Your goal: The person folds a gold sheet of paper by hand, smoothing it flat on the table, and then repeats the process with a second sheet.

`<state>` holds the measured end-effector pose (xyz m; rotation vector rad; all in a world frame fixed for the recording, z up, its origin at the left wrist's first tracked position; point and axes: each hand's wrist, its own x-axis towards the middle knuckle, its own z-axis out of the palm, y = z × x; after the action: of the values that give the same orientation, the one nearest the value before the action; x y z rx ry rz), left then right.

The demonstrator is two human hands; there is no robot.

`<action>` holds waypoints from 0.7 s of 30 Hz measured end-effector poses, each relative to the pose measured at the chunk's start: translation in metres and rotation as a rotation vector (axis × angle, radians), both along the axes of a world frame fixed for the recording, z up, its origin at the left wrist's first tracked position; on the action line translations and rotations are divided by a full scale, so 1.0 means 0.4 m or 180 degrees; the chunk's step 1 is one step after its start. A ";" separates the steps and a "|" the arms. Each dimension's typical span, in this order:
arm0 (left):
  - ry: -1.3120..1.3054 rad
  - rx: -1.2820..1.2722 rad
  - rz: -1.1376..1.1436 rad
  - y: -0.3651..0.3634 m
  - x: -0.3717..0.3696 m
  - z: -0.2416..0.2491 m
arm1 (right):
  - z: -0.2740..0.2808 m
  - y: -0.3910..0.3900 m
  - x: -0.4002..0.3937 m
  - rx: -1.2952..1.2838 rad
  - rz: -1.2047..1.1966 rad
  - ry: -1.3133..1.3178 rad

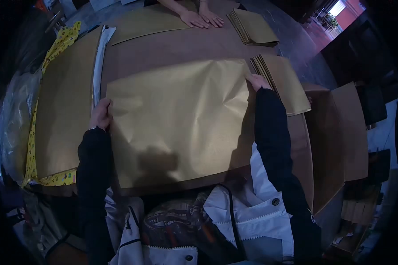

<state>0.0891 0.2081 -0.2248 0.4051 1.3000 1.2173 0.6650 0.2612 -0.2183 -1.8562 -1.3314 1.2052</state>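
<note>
A large gold paper sheet [181,119] spans the space in front of me, creased at its upper right. My left hand [101,114] is closed on its left edge. At the upper right corner my right hand [257,82] grips the sheet, thumb on top and the other fingers mostly hidden. Close beside that hand lies a stack of folded gold sheets [287,84]. To the left of my left hand is a pile of flat gold sheets [68,110].
Across the table [163,53], a co-worker's hands [202,18] press near another gold sheet [150,22]. A second folded stack [254,27] lies at the back right. An open cardboard box [336,132] stands right. Yellow patterned wrapping [59,179] and clear plastic [15,119] are left.
</note>
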 end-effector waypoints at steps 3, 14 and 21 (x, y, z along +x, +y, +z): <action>0.0074 0.0025 -0.0048 0.001 -0.004 -0.016 | 0.015 -0.023 -0.030 0.0551 -0.0178 -0.0005; 0.0790 0.0306 -0.0840 -0.028 0.019 0.049 | -0.063 0.016 0.015 0.0174 -0.0019 0.0288; 0.0693 0.0375 -0.0837 0.021 0.037 0.060 | 0.030 -0.051 -0.048 0.0163 -0.0166 0.0505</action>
<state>0.1039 0.2165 -0.2008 0.7869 1.3139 1.0506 0.6458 0.2407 -0.2064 -1.7113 -1.2091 1.2519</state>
